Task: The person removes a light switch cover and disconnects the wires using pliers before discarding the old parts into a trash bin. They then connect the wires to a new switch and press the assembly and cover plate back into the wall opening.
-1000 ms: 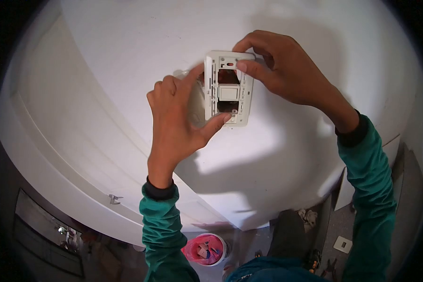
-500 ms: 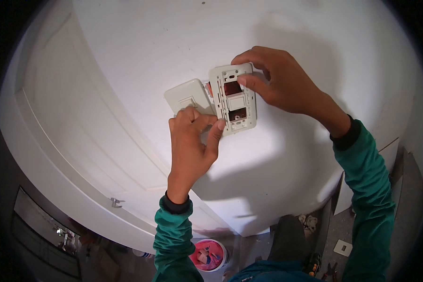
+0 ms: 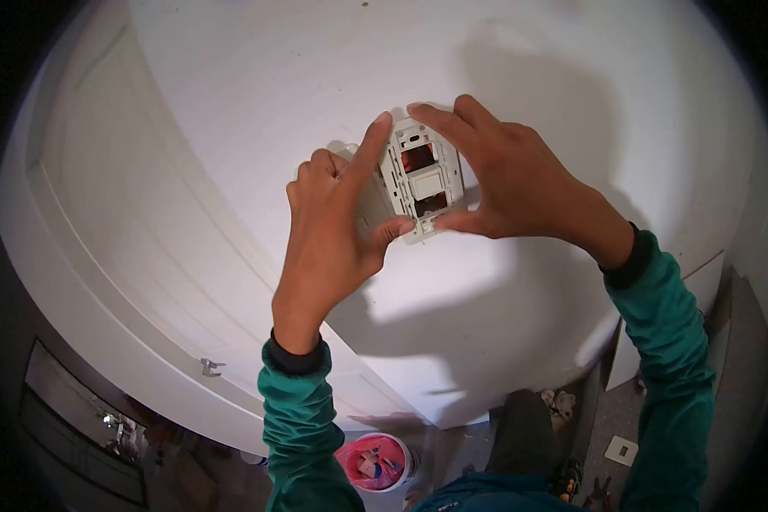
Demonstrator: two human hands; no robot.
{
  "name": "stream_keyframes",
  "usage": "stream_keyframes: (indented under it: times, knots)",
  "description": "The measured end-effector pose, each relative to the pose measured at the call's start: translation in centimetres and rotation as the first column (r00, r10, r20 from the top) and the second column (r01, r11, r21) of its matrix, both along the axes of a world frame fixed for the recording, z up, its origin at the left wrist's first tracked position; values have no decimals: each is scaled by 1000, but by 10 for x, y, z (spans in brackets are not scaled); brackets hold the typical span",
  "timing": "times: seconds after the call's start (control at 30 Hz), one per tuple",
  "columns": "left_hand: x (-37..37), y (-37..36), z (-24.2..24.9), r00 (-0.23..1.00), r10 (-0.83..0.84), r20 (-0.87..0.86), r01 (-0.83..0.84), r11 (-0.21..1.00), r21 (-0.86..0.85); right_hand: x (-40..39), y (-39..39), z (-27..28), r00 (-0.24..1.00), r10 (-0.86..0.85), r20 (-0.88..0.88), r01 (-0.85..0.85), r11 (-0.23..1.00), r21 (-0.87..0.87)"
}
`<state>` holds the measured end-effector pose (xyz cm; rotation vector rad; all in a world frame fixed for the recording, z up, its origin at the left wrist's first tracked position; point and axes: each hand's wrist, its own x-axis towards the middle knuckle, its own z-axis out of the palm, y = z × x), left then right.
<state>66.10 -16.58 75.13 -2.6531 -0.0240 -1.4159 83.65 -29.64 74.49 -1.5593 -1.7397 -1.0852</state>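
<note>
A white switch mounting frame sits slightly tilted against the white wall, a single switch in its middle and dark openings above and below. My left hand grips its left side, index finger at the top corner and thumb at the bottom edge. From the right, my right hand spans it likewise, index finger on the top and thumb near the bottom. Beside the frame, a second switch with its cover plate is mostly hidden behind my left hand.
A white panelled door with a metal handle stands at left. Below is a white bucket with a pink inside, holding small items. On the floor at lower right lie a cover plate and pliers.
My left hand has shifted from the second switch, its index finger reaching up to the frame's top corner. My right thumb has moved from the upper opening down to the bottom edge.
</note>
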Motion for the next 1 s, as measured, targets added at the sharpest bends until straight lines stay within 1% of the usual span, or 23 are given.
stream_keyframes:
  times: [0.07,0.1,0.17,0.3,0.37,0.4,0.47,0.5,0.6,0.63,0.67,0.73,0.77,0.8,0.83,0.87,0.9,0.93,0.97,1.0]
  knots:
    - [-3,-4,9,990,87,-113,-90,996,-27,-4,-2,0,1000,-27,15,27,1000,-6]
    - [-3,-2,10,989,90,-114,-93,995,-26,-6,-2,-1,998,-57,30,57,998,-17]
    - [-1,1,9,992,71,-104,-79,994,-77,-9,0,-4,997,-72,18,72,997,-8]
    - [4,9,8,994,68,-82,-74,994,-75,-12,6,-5,995,-96,-17,97,995,19]
    - [4,9,8,994,79,-78,-81,996,-23,-10,7,-6,995,-104,0,104,994,35]
    - [3,10,8,993,83,-79,-85,996,-25,-9,7,-6,993,-117,23,116,992,56]
    - [2,9,8,985,152,-81,-151,988,20,-10,6,-7,995,-100,25,99,993,63]
    - [2,10,7,985,153,-81,-152,988,17,-10,6,-7,996,-86,28,84,994,69]
    - [5,12,3,992,114,-54,-112,993,33,-9,6,-9,995,-94,17,93,994,49]
    - [5,13,2,997,64,-39,-62,997,47,-9,6,-9,995,-94,15,93,995,42]
    - [6,13,2,1000,14,-25,-12,998,57,-9,7,-8,994,-102,27,100,993,57]
    - [6,15,3,999,-17,-34,19,998,61,-7,7,-9,993,-112,34,110,992,57]
    - [5,17,2,998,-42,-35,45,996,72,-6,10,-10,992,-116,47,111,989,94]
    - [4,18,-1,999,-37,-35,39,998,52,-5,11,-10,991,-117,62,108,986,130]
    - [1,20,-5,996,-92,13,91,996,13,-4,11,-7,986,-97,137,74,984,163]
    - [-2,21,-9,988,-142,66,143,989,-22,-6,8,-7,986,-85,147,64,988,140]
    - [-5,19,-14,980,-149,130,169,973,-155,-8,4,-5,997,-70,39,66,994,92]
    - [-6,24,-23,980,-141,139,165,970,-176,-12,2,-4,995,-64,-72,68,997,44]
    - [-2,32,-36,974,-137,180,173,964,-202,-11,4,-4,998,-7,-61,13,995,101]
    - [0,37,-48,966,-134,221,184,957,-225,-13,9,-5,998,-8,-55,12,997,82]
